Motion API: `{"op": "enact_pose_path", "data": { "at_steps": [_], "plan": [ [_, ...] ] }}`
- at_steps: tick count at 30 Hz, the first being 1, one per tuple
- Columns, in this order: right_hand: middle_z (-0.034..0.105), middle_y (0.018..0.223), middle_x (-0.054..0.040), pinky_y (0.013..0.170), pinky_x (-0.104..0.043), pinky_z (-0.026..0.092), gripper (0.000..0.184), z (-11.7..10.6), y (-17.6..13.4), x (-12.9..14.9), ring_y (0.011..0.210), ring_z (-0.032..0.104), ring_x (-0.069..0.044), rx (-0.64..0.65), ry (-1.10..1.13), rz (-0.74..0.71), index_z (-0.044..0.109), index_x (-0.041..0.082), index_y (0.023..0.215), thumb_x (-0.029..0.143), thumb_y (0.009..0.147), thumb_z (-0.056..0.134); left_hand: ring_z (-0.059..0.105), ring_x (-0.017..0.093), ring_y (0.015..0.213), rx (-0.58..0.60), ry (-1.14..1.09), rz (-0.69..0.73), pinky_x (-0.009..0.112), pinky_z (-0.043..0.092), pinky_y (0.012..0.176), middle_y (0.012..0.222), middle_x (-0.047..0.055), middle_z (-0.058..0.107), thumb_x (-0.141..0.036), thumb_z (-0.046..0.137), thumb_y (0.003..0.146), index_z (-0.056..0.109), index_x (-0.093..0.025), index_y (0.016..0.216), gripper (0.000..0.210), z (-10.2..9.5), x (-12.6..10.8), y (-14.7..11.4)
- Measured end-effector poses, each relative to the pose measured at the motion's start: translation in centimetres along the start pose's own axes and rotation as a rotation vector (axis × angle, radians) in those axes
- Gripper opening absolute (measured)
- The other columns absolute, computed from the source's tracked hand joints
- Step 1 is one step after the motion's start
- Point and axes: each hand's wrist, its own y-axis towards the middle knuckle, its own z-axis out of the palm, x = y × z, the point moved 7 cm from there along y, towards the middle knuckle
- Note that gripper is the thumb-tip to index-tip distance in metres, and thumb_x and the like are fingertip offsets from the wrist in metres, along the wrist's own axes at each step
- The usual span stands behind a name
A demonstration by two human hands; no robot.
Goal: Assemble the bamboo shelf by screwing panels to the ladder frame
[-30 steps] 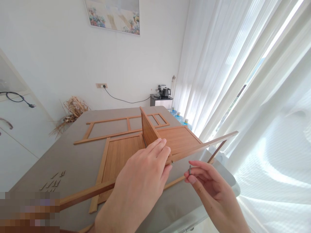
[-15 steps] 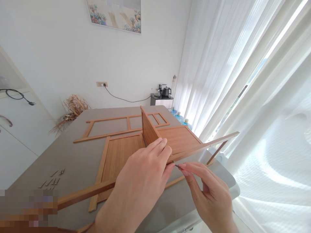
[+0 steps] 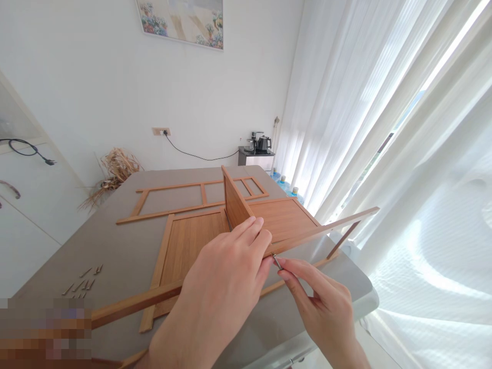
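My left hand (image 3: 234,277) is closed over the joint where an upright wooden panel (image 3: 235,197) meets the long wooden rail (image 3: 319,228). Its thumb presses at the rail's near face, beside the fastening point. In my right hand (image 3: 321,294), thumb and fingers pinch a thin metal hex key (image 3: 277,262), whose far end touches the underside of the rail. The fastener itself is too small to make out. Flat wooden panels lie on either side of the upright one, the left panel (image 3: 196,236) and the right panel (image 3: 286,218).
Several metal bolts (image 3: 79,284) lie on the left of the grey table (image 3: 103,246). An open wooden frame (image 3: 172,211) rests at the back. A wooden bar (image 3: 134,306) runs in front, toward a blurred-out patch. White curtains (image 3: 423,205) hang close on the right.
My right hand has shifted slightly left, and the hex key has swung to a steeper angle about its end at the rail. My left hand keeps its hold.
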Motion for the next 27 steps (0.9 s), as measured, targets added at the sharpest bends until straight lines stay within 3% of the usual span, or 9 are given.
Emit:
{"op": "enact_pose_path", "data": {
  "at_steps": [16, 24, 27],
  "plan": [
    [0.073, 0.091, -0.0017, 0.069, -0.020, 0.057, 0.013, 0.0, 0.6, 0.1, 0.075, 0.069, -0.013, 0.020, 0.078, 0.027, 0.069, 0.024, 0.095, 0.015, 0.090, 0.061, 0.059, 0.023, 0.123, -0.017, -0.029, -0.006, 0.038, 0.057, 0.091, 0.141, 0.001, 0.056, -0.021, 0.056, 0.091, 0.061, -0.025, 0.113, 0.023, -0.1, -0.1, 0.0],
    [0.073, 0.096, -0.0028, 0.064, -0.019, 0.058, 0.012, -0.7, 1.6, 0.3, 0.079, 0.070, -0.015, 0.140, 0.002, 0.043, 0.072, 0.025, 0.095, 0.023, 0.091, 0.061, 0.059, 0.022, 0.123, -0.016, -0.032, -0.008, 0.037, 0.057, 0.093, 0.141, 0.002, 0.056, -0.022, 0.055, 0.092, 0.061, -0.024, 0.115, 0.024, -0.1, 0.0, 0.0],
    [0.073, 0.096, -0.0034, 0.069, -0.021, 0.059, 0.011, -0.6, 1.7, 0.1, 0.081, 0.070, -0.016, 0.149, 0.014, 0.071, 0.073, 0.025, 0.093, 0.026, 0.091, 0.061, 0.058, 0.023, 0.124, -0.014, -0.031, -0.010, 0.038, 0.057, 0.093, 0.141, 0.003, 0.056, -0.022, 0.056, 0.091, 0.061, -0.024, 0.114, 0.024, -0.1, 0.0, 0.0]
  ]
}}
